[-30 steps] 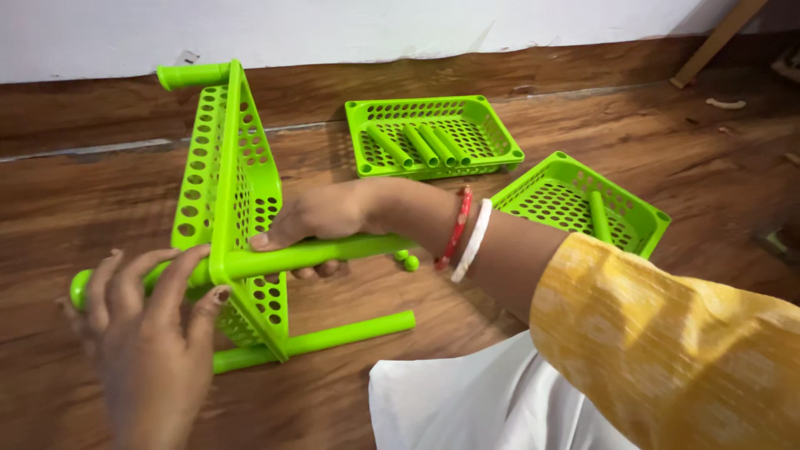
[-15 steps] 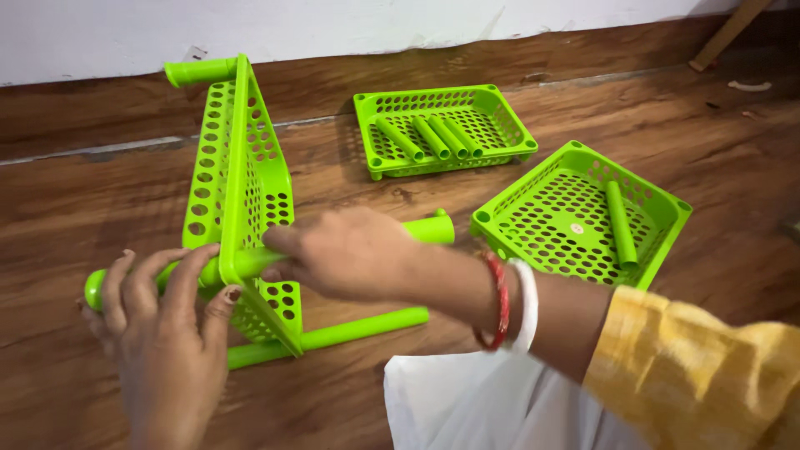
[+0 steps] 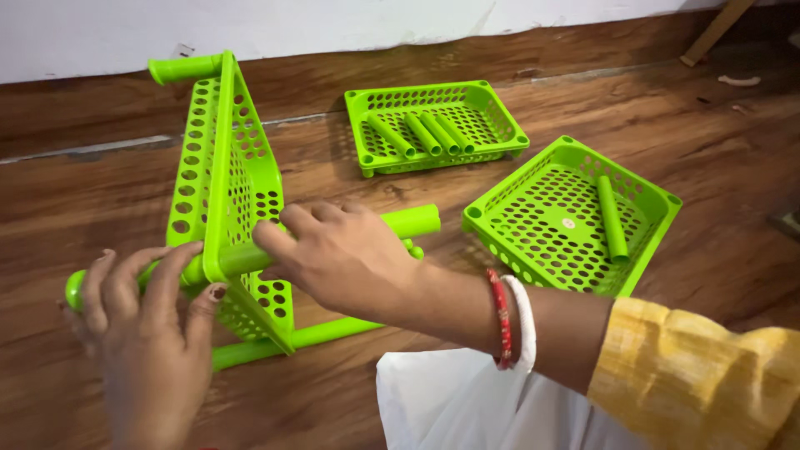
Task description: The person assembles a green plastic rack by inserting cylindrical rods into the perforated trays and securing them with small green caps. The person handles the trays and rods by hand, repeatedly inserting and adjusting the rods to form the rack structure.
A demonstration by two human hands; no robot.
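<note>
Green pole (image 3: 408, 222) under both hands (image 3: 346, 254)

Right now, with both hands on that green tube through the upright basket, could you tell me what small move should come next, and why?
Probably push the green tube a little further through the corner of the upright basket. The left hand grips its outer end and the right hand rests on it beside the basket, so both are placed to seat it. Whether it is fully home cannot be seen.

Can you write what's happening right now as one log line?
left hand: grips green tube | right hand: on same tube | upright green tray: tube through corner | flat trays: on floor
</note>
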